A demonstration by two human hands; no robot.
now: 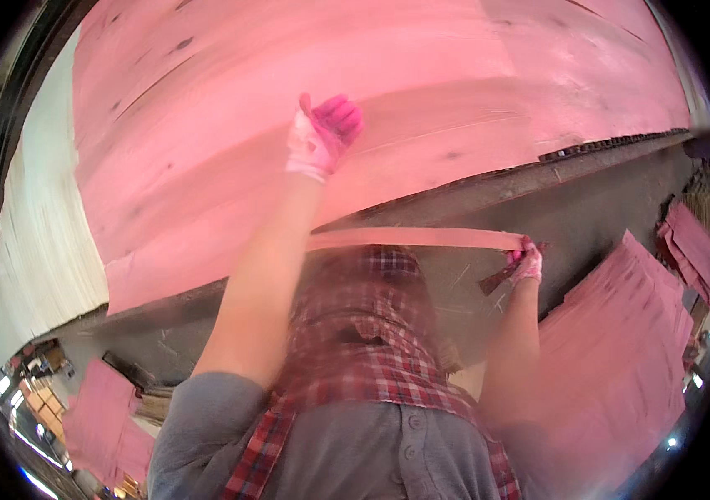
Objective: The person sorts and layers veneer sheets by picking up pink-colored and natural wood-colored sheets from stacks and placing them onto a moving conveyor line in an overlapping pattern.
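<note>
Strip (421, 238), thin, long and pink, pinched by right hand (526, 263); left hand (323, 133) presses half-curled on pink sheet (230, 125).

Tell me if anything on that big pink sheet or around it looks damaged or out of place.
The large pink sheet shows dark knots and long cracks along its grain. A narrow pink strip is loose from it, its end held in the right hand. The left hand rests on the sheet. More pink sheets lie in uneven stacks below.
</note>
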